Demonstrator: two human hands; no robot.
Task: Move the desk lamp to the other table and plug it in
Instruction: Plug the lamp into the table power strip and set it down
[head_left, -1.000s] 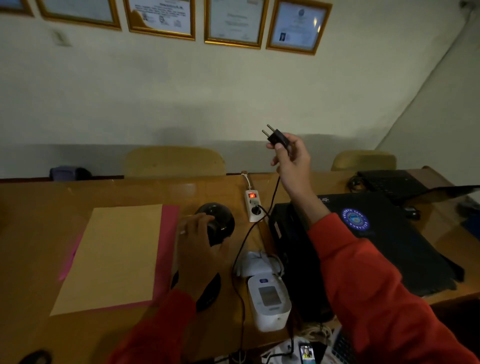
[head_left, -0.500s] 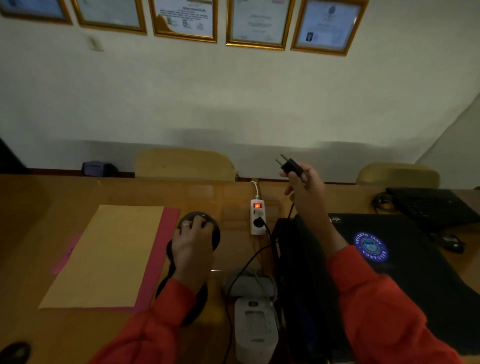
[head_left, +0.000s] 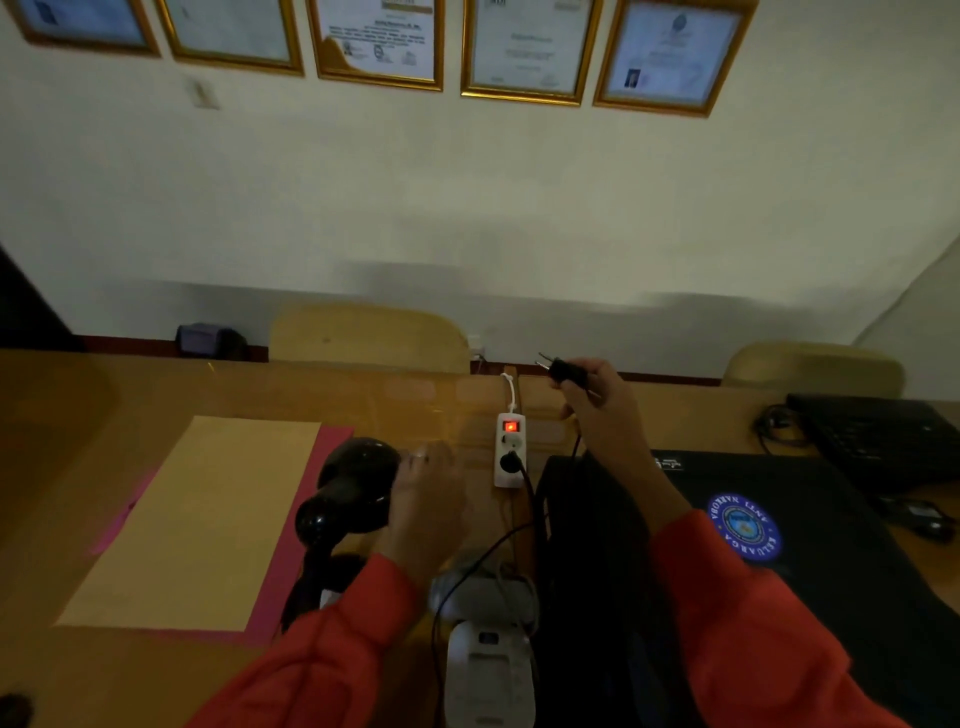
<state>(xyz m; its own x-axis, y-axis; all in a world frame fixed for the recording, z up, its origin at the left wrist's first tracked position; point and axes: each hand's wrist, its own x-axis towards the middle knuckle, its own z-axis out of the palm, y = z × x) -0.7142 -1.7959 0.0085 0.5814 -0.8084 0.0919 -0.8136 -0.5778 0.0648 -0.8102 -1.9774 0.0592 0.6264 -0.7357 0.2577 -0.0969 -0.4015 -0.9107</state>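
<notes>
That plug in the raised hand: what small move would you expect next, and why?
Probably bringing the plug down toward the free socket on the power strip. The right hand holds it above the strip with prongs still pointing up and away, the lower socket is taken, the strip's switch glows red, and the left hand rests on the lamp.

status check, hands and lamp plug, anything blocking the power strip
Right hand holds plug. Left hand on lamp. Power strip: upper socket free.
</notes>
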